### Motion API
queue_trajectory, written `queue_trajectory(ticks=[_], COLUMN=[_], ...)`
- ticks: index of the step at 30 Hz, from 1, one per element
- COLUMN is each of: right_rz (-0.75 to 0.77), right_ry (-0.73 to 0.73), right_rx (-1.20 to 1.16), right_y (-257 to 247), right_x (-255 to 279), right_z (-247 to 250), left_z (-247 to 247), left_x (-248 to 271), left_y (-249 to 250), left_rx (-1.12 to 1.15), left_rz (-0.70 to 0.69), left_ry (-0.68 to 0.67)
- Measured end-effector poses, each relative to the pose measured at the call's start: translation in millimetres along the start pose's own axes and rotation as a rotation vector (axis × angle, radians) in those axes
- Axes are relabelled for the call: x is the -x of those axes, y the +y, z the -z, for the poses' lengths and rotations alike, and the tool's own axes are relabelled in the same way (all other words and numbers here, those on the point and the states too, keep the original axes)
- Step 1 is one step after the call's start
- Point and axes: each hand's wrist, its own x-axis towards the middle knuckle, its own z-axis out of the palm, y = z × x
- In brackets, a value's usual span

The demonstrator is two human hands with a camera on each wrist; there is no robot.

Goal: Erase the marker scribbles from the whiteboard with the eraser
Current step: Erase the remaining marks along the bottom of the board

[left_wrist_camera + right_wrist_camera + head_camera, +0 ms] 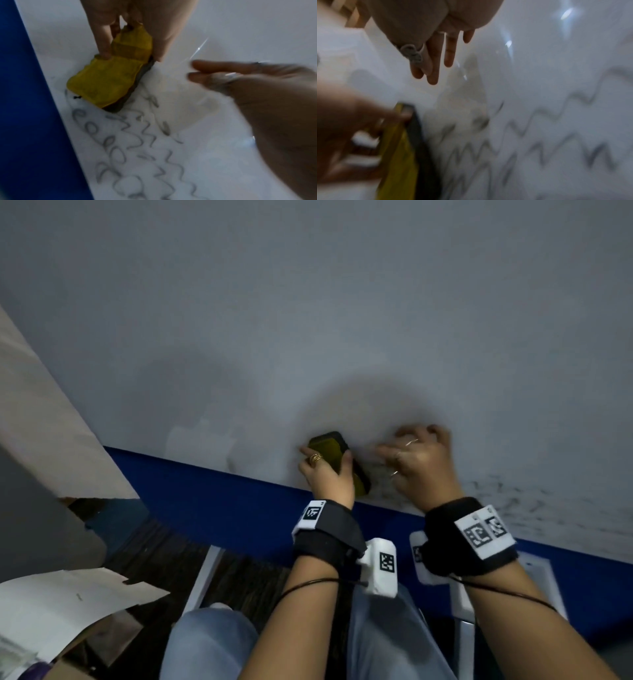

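Nearest the head camera, at the bottom of the frame, two forearms wearing black wrist straps with white marker blocks reach up toward the board. Above them the left hand (329,474) grips the yellow-topped rectangular eraser with a dark felt underside (337,460), thumb on one long edge and fingers curled over the other. The felt appears to lie flat on the glossy white whiteboard with a blue border (342,320), close to the blue edge, just below centre of the head view.

Just right of the eraser, the right hand (423,463) has hold of nothing. In the right wrist view its fingers (435,65) point straight out and slightly apart over the board; whether the tips touch the surface cannot be told.

The job looks only partly done. Around and beyond the eraser the board is wiped, with a faint grey haze left. The grey-black marker scribbles (130,155), rows of loops and zigzags, begin at the eraser's near corner and fill the lower half of the left wrist view. In the head view they run on along the blue edge toward the lower right of the frame. Most of that patch seems unwiped, so several strokes toward the right probably remain.

The eraser's yellow top looks worn and creased. Farther up, the board is blank and dimly lit.
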Motion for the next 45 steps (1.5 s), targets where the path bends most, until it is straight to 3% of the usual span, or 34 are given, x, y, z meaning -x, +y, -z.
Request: queue_trajectory(ticks=[4,6,10,13,16,18,20,22,25,27,29,34,36,41,45], right_rz=[-0.213,-0.269,-0.264,-0.299,-0.311,-0.310,-0.307,-0.305,-0.280,-0.253,-0.253,-0.254,-0.252,-0.246,-0.247], right_ry=[0.224,0.173,0.007,0.011,-0.013,-0.032,-0.055,-0.066,-0.035,-0.018,-0.002,0.014,0.007,-0.047,-0.060], right_rx=[0.013,0.040,0.090,0.101,0.097,0.088,0.100,0.120,0.135,0.153,0.154,0.121,0.124,0.121,0.107], right_y=[40,51,51,50,48,48,50,51,56,58,58,56,57,61,60], right_x=[4,12,23,26,25,24,22,22,22,23,24,26,28,29,27], right_z=[44,48,34,28,28,32,36,38,43,44,43,39,37,39,40], left_z=[-7,0,20,9,-20,-42,-68,-91,-100,-90,-73,-26,-31,-97,-131], left_x=[-1,-14,-35,-30,-19,1,30,58,64,53,34,-22,-23,31,71], left_y=[-19,-32,-50,-55,-51,-49,-53,-63,-73,-73,-76,-79,-79,-71,-57], left_rx=[-0.129,-0.171,-0.149,-0.220,-0.200,-0.201,-0.272,-0.480,-0.623,-0.627,-0.603,-0.305,-0.262,-0.356,-0.373], left_rz=[-0.152,-0.213,-0.158,-0.246,-0.168,-0.136,-0.259,-0.423,-0.474,-0.464,-0.411,-0.039,-0.010,-0.069,-0.102], left_ry=[0.077,0.097,0.233,0.280,0.385,0.351,0.227,0.050,-0.005,-0.004,0.078,0.404,0.456,0.309,0.108])
